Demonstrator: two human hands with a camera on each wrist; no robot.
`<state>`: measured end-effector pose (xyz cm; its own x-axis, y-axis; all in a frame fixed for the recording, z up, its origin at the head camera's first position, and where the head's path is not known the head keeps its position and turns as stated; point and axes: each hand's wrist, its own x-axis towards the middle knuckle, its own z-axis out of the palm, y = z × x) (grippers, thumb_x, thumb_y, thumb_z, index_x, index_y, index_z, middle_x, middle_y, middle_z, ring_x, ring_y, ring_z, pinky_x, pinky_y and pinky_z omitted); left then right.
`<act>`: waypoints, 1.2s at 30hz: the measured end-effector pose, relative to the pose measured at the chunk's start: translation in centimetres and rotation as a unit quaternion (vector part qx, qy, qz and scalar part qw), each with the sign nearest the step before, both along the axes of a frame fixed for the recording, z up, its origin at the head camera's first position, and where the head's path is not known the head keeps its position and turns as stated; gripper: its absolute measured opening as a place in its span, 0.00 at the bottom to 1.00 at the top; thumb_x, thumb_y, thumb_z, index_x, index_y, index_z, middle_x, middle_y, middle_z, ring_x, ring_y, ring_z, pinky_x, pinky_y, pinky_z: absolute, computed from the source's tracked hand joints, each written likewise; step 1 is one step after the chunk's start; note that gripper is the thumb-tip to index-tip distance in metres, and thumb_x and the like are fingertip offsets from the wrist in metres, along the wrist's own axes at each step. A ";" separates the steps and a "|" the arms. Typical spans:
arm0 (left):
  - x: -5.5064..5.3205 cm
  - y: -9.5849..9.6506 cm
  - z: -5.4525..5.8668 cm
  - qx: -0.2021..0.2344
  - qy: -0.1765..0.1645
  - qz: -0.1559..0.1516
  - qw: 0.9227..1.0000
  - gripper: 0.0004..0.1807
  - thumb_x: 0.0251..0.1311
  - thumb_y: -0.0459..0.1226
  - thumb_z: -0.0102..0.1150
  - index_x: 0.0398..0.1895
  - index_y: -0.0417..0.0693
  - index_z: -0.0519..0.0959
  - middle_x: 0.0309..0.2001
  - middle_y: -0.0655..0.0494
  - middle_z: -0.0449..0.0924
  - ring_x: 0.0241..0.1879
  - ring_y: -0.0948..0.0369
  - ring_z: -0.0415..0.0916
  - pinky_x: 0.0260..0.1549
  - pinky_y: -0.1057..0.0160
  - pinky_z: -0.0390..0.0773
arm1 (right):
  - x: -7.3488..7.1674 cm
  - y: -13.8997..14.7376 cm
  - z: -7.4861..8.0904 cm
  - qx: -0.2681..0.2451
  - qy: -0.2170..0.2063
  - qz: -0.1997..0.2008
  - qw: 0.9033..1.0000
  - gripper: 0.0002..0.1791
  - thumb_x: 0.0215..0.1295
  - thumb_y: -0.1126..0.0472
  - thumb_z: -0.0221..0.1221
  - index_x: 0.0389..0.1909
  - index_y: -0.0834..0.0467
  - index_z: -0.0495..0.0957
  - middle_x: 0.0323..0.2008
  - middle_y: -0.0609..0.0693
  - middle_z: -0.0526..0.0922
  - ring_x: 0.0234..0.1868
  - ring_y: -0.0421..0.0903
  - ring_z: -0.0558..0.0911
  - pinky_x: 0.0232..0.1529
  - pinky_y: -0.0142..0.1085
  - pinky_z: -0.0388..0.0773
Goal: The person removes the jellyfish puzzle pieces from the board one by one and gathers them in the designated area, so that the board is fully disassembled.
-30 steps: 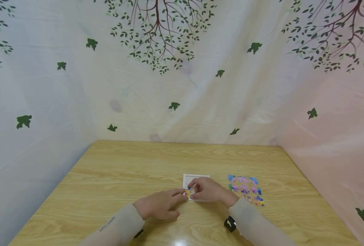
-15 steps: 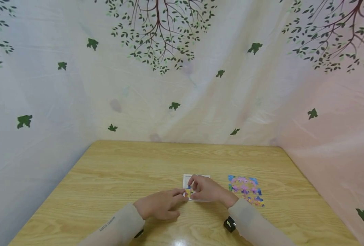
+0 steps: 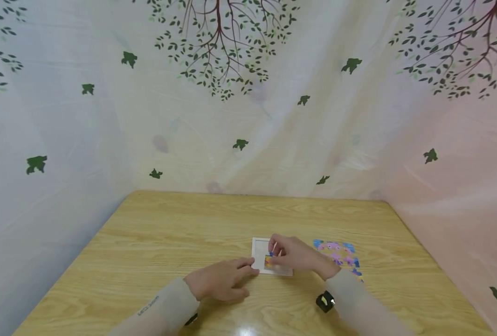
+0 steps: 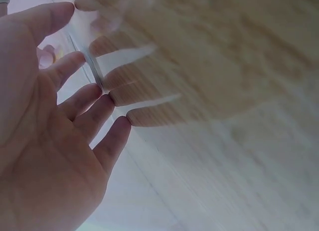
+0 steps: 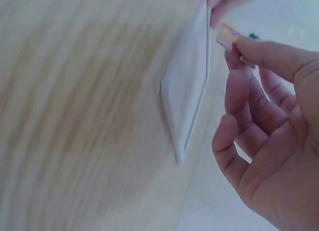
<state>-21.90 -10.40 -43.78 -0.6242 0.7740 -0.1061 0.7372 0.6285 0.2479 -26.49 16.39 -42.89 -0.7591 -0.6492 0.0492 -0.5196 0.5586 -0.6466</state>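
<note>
A white puzzle tray [image 3: 260,247] with a raised rim lies on the table ahead of me. My left hand [image 3: 222,280] lies palm down at its left side, fingers extended, with fingertips touching the near-left edge. Thumb and index finger of my right hand [image 3: 300,255] pinch a small yellow, blue and pink puzzle piece [image 3: 267,261] over the tray. In the right wrist view, the puzzle piece [image 5: 227,37] is above the tray [image 5: 187,86], and the other fingers are loosely bent. My right hand covers the tray's right part.
Right of the tray lies a group of colourful puzzle pieces [image 3: 334,247] forming a pink cartoon picture, partly behind my right forearm. Black wrist camera [image 3: 325,302] hangs under the right cuff. A leaf-patterned curtain [image 3: 189,140] surrounds the wooden table [image 3: 169,224].
My right hand has moved right and slightly up, taking the puzzle piece away from the tray's lower left corner. My left hand has stayed at the tray's edge.
</note>
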 end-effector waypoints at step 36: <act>0.2 -0.2 -0.1 0.010 -0.010 -0.001 1.000 0.32 0.73 0.53 0.59 0.76 0.55 0.69 0.78 0.49 0.62 0.72 0.49 0.67 0.70 0.53 0.69 | 1.2 12.2 -1.1 -0.023 -0.078 -0.050 0.995 0.12 0.67 0.64 0.68 0.41 0.64 0.75 0.33 0.48 0.75 0.33 0.39 0.73 0.33 0.28 0.74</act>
